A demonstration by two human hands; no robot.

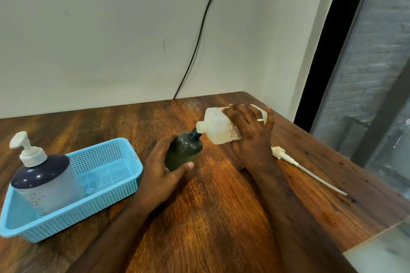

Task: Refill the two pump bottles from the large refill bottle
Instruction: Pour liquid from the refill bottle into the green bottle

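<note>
The right hand (250,131) wraps over the white refill bottle (218,127) right of frame centre, fingers curled round its body. The bottle is tipped on its side, its long axis running right to left, its mouth pointing left and down against the neck of the dark bottle (184,150). The left hand (164,166) grips that dark bottle from the left, thumb across its lower front; it stands uncapped at frame centre, leaning with its neck toward the upper right.

One loose pump (295,163) lies on the table (221,206) just right of the right wrist, its tube pointing to the lower right, toward the table's right edge. One blue basket (106,184) sits at lower left, just beside the left hand, with one capped pump bottle (44,179) upright in its left end. Bare wood stretches below the hands and behind them to the wall (111,29).
</note>
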